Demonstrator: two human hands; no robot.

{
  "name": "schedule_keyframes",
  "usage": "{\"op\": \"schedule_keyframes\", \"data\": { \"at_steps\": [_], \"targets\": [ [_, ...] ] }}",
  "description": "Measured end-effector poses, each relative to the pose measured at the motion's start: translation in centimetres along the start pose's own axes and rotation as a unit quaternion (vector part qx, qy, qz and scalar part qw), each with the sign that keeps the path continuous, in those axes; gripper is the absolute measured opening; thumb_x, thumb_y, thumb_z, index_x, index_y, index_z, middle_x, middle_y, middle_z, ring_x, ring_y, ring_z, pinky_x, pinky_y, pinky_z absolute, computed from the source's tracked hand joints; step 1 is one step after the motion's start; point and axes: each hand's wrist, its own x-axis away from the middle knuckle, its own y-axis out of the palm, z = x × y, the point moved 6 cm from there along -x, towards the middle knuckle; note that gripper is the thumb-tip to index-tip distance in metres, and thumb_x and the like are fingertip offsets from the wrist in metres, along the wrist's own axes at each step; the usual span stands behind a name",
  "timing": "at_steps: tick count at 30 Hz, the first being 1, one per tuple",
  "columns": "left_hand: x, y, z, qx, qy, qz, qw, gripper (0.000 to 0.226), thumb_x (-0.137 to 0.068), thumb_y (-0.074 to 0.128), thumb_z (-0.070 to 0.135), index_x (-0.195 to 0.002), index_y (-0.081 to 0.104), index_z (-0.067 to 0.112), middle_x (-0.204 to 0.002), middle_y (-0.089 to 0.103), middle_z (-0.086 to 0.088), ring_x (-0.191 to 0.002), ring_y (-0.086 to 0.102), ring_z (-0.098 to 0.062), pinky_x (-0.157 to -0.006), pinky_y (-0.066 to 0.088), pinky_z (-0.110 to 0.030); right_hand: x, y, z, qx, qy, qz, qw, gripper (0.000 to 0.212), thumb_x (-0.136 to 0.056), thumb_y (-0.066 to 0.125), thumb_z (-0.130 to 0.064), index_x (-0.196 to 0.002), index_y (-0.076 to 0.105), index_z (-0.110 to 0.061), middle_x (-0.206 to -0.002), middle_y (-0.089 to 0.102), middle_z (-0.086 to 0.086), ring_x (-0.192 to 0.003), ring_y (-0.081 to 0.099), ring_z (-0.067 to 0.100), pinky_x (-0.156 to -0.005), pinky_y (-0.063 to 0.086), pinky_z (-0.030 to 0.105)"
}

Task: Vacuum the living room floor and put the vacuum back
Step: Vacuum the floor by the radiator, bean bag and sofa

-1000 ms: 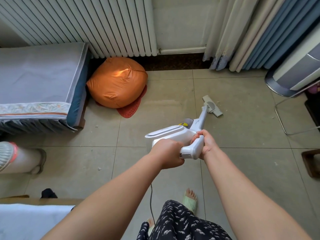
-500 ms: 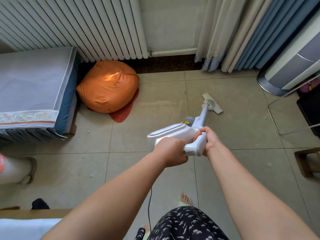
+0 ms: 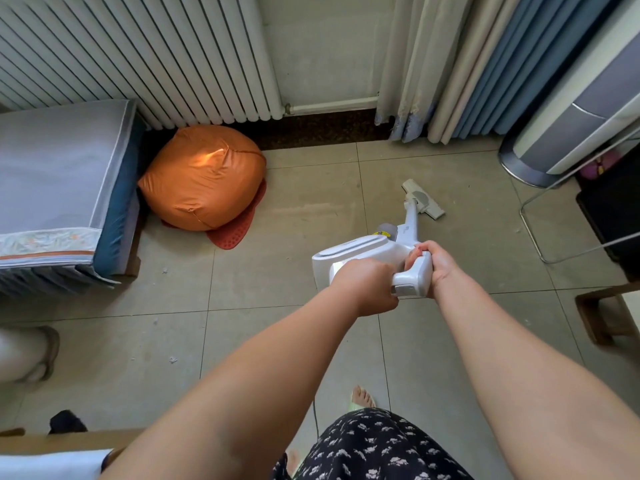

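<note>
Beige floor tiles (image 3: 294, 209) are seen to be speckled with pale crumbs. The white vacuum (image 3: 374, 252) is gripped by both the left hand (image 3: 367, 289) and the right hand (image 3: 434, 266), its floor head (image 3: 422, 199) set down near the curtains (image 3: 433, 71). Vacuuming is judged mid-course: debris remains toward the orange cushion (image 3: 201, 178), and the return of the vacuum is not yet begun.

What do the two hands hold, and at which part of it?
Both hold the white vacuum. The right hand grips its rear handle; the left hand grips the body just beside that handle.
</note>
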Motion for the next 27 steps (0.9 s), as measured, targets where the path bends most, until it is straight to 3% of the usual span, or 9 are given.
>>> {"op": "schedule_keyframes", "data": {
  "at_steps": [8,16,27],
  "targets": [
    [4.9,0.2,-0.9,-0.028,0.032,-0.015,0.999,0.012,-0.078,0.06,0.029,-0.077,0.048,0.027,-0.07,0.054,0.004,-0.07,0.053,-0.024,-0.057,0.033,-0.027,2.8,-0.4,5.6,-0.048,-0.004,-0.007,0.999,0.017,-0.061,0.051,-0.01,-0.061,0.036,-0.017,-0.042,0.043,-0.008,-0.031,0.041,0.006,-0.041,0.041,0.012],
    [12.6,2.1,-2.1,-0.044,0.047,-0.02,0.998,0.011,-0.077,0.06,0.029,-0.087,0.06,0.023,-0.076,0.063,0.0,-0.07,0.055,-0.025,-0.057,0.036,-0.026,5.6,-2.4,13.2,-0.053,-0.01,-0.004,0.999,0.018,-0.061,0.051,-0.011,-0.061,0.035,-0.018,-0.041,0.042,-0.008,-0.031,0.04,0.006,-0.04,0.04,0.012],
    [11.3,3.3,-0.2,-0.054,0.054,-0.019,0.997,0.01,-0.08,0.058,0.028,-0.085,0.06,0.02,-0.075,0.062,-0.002,-0.068,0.052,-0.027,-0.058,0.035,-0.027,5.3,-4.2,11.4,-0.058,-0.006,-0.017,0.998,0.016,-0.063,0.051,-0.011,-0.061,0.036,-0.016,-0.042,0.043,-0.006,-0.031,0.042,0.005,-0.039,0.04,0.012]
  ]
}}
